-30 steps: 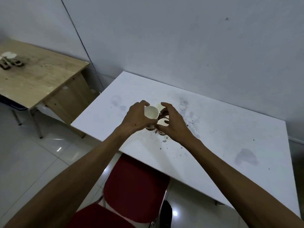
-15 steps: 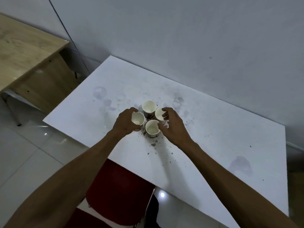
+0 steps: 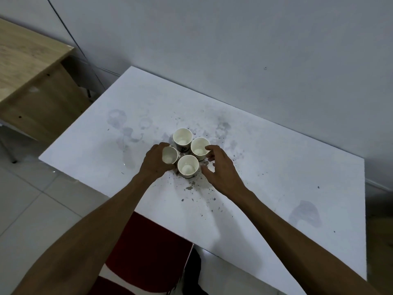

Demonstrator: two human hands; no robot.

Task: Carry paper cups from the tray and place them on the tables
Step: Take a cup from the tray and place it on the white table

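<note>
I'm setting cups on the white bench: left hand grips the nine-o'clock cup, right hand spread loose; next, let go

1 head-worn camera looks forward and steeply down, close over the white table; both forearms reach in from the bottom edge; wall fills the top.

The left hand covered most of the tilted cup, so couldn't tell if its base sat on the white table. The dark print on the far cup was too small to read. The wooden desk, left of the table, and the red chair under it were cut off.
</note>
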